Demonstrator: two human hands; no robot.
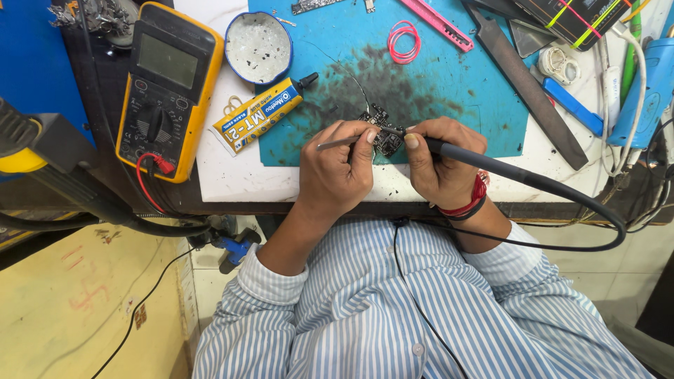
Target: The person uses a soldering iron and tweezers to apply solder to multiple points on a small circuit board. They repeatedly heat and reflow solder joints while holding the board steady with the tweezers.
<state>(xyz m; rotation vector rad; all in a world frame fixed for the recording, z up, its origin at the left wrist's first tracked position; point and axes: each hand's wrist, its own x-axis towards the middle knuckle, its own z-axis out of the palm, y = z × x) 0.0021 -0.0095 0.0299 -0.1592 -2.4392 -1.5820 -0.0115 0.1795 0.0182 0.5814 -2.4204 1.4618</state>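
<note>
Hidden and cut-off bits, center and frame edges

Small circuit board (pixel 385 133) at center is mostly covered by both hands; soldering iron (pixel 491 166) tip can't be made out. Black case (pixel 576 17) upper right and yellow-black tool (pixel 28 144) at left are cut off by frame edges.

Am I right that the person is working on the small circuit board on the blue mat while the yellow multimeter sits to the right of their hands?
Not quite: the head view shows the yellow multimeter to the left of the hands, not the right. The small circuit board does lie on the blue mat.
</note>
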